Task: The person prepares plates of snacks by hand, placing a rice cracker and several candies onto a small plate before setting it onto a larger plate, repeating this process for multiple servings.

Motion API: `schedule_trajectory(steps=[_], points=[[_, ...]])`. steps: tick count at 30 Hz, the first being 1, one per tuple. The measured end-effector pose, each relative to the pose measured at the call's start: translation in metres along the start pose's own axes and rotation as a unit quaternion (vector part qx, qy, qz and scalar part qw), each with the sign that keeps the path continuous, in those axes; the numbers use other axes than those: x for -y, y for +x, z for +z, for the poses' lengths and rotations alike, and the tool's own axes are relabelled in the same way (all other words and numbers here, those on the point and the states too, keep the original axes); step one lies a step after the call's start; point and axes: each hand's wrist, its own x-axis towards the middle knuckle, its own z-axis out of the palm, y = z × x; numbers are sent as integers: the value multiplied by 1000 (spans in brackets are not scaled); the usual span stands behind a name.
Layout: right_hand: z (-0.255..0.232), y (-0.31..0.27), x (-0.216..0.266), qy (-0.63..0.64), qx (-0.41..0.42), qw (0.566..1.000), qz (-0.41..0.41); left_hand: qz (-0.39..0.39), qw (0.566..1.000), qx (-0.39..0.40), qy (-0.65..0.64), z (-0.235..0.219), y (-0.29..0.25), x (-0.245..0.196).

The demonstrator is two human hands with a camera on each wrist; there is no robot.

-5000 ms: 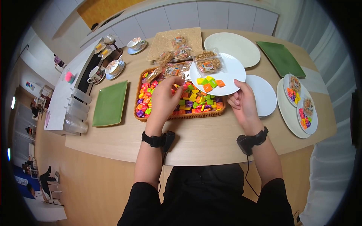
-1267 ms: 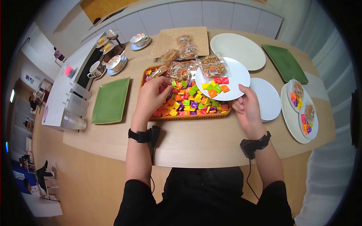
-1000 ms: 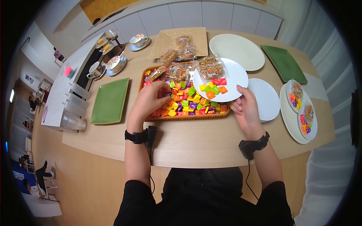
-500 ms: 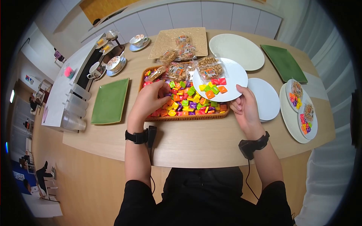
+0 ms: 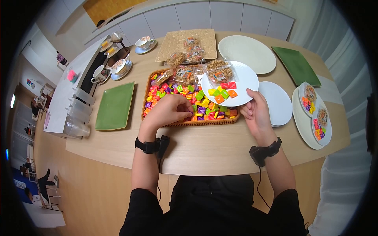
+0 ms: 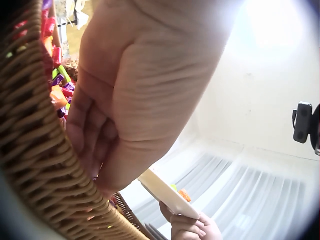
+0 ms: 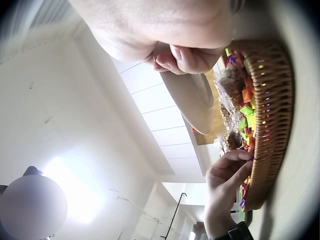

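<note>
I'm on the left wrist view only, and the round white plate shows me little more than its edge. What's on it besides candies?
Observer: Clear-wrapped brown snacks, overhanging the left side of the round white plate.

Operator: What's at the left hand's fingertips?

Observer: The right wrist view shows the left hand apparently pinching a purple-wrapped candy.

Operator: Any plates already filled?

Observer: Yes, two small white plates with snacks and candies, on an oval cream platter.
</note>
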Motion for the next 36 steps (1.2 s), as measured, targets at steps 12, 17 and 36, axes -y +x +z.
schedule_trajectory(steps=[12, 17, 36], points=[[-1, 1, -1, -3, 3, 1000, -3, 30, 997, 5, 76, 6, 0, -4], [-1, 1, -1, -5, -2, 1000, -3, 24, 993, -12, 118, 4, -4, -6], [2, -1, -6, -17, 2, 1000, 16, 157, 940, -301, 16, 4, 5, -21]])
